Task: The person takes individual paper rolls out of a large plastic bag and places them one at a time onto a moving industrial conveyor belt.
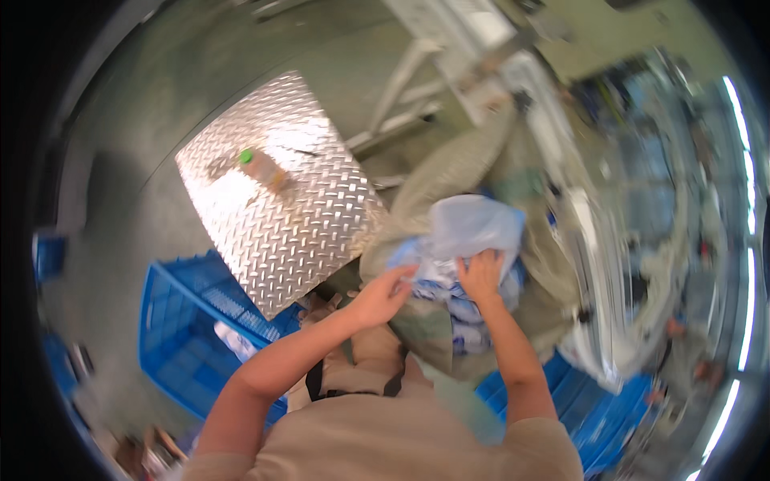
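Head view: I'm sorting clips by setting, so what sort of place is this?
Probably a factory or warehouse floor: a diamond-plate metal platform, blue plastic crates, and a large sack by both hands.

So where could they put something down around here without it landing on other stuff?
The metal plate is mostly bare: only a bottle lies near its far left, so its near half is free. The left blue crate looks largely open inside. It is crowded by the sack, where the left hand and right hand grip a plastic bag.
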`<state>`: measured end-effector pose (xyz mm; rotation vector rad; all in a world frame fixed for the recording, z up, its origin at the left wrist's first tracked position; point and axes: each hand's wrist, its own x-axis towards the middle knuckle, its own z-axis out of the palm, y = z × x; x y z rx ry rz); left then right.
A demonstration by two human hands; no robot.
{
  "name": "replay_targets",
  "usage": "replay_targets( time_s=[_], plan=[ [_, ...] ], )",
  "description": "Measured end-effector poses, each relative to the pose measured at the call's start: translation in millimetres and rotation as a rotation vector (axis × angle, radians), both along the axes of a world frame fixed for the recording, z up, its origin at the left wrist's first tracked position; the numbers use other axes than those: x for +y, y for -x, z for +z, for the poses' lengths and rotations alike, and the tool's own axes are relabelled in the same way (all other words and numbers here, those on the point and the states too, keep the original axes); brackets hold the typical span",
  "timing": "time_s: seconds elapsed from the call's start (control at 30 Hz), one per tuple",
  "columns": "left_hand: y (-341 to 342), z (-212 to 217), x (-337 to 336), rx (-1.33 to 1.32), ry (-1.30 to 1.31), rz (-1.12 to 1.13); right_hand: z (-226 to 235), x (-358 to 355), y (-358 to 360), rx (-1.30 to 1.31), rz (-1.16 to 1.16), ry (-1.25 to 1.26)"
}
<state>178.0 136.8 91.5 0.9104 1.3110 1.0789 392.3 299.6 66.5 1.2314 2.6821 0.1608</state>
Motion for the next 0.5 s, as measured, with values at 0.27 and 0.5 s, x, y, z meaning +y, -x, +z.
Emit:
replay_targets(
  time_s=[0.27,0.5],
  plan=[
    [1,-164,-336,0.203,0.867,1.541,-212,215,-39,-0.646,-0.022,0.055],
    [-179,-125,-464,0.405,1.969,1.945,-146,246,-31,-0.509,0.217,0.127]
  ],
)
